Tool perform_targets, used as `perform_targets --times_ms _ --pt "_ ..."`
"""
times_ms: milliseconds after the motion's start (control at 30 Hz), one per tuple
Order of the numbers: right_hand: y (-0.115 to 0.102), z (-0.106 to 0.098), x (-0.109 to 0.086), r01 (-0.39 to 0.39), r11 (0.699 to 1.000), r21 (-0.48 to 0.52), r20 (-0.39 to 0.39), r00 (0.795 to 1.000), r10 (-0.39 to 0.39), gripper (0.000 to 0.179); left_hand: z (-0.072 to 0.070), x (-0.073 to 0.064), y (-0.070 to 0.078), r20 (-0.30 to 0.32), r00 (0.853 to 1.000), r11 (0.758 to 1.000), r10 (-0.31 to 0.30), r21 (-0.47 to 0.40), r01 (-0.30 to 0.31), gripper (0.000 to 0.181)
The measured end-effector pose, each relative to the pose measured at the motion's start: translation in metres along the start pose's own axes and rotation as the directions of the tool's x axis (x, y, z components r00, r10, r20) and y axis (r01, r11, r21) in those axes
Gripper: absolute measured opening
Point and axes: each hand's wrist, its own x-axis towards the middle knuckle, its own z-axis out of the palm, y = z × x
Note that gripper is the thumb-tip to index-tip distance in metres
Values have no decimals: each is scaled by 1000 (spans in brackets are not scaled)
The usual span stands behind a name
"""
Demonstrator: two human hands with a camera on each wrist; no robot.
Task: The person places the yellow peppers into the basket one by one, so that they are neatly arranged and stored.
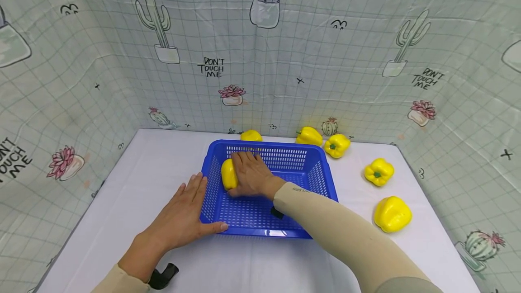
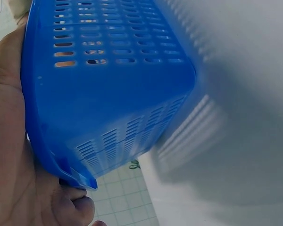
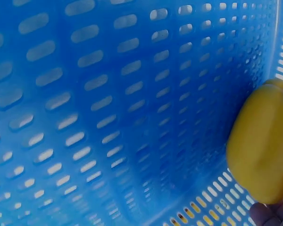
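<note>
A yellow bell pepper [image 1: 229,174] is inside the blue plastic basket [image 1: 266,233], near its left wall. My right hand [image 1: 251,176] reaches over the basket's right side and grips this pepper, thumb at the near end and fingers at the far end. Up close in the right wrist view, the bell pepper [image 3: 264,143] is beside the slotted basket wall [image 3: 108,94], with fingertips at its edge. With fingers straight, my left hand [image 1: 179,220] rests on the basket's left rim near the front corner. The left wrist view shows that hand [image 2: 9,141] against the rim.
Behind the basket, a bell pepper [image 1: 251,135] is partly hidden by the rim. Two more, a pepper [image 1: 309,136] and its neighbour [image 1: 337,145], lie by the back right corner. Farther right are a pepper [image 1: 379,172] and another [image 1: 392,214]. Patterned cloth [image 1: 260,58] encloses the white table.
</note>
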Motion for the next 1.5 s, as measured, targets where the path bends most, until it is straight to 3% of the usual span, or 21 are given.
perform_targets --times_ms 400,667,867,1033,1267,1500 --pt "17 -32 -22 14 999 -42 18 1000 -14 121 -1 0 4 -6 1000 999 8 35 -7 130" --pt "46 -66 -52 -1 998 -57 -48 999 -2 101 0 -1 3 -6 1000 1000 -12 -4 12 131" --pt "85 -82 -90 -70 996 -58 -153 986 61 88 1 -1 3 -3 1000 1000 -14 -10 14 133" --pt "123 -83 -129 -127 988 -92 -225 969 104 81 2 -1 3 -3 1000 1000 -7 -25 7 133" --pt "157 -78 -183 -274 961 -44 -213 942 259 79 1 -2 1 -8 1000 999 -4 -40 4 133" --pt "180 -68 -237 -336 941 -49 -224 921 317 82 4 0 1 -8 1000 998 -2 -67 2 132"
